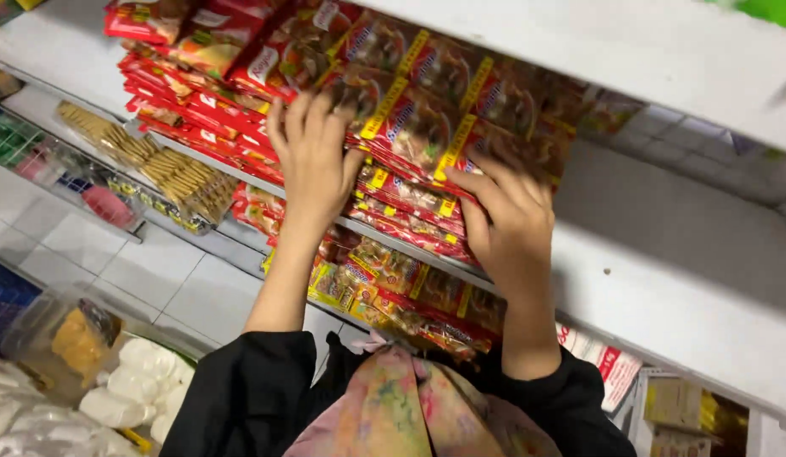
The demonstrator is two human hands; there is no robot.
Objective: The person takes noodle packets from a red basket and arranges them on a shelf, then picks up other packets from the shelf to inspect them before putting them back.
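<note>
Red and yellow sachet packets point(427, 118) lie stacked in flat rows on the white shelf point(664, 245), at the front edge of the middle tier, directly under both my hands. My left hand point(313, 161) rests palm-down on the left end of the stack, fingers spread and apart, pressing rather than gripping; nothing is pinched in it. My right hand point(511, 224) sits at the right end, fingers curled over the front packets and thumb tucked beneath the edge, so it appears closed on that front bundle, though the underside is hidden. The two hands bracket the row, which would keep the slippery packets squared against the shelf lip. Red packets point(198, 110) fill the space to the left; biscuit packs point(169, 169) lie on the tier below.
</note>
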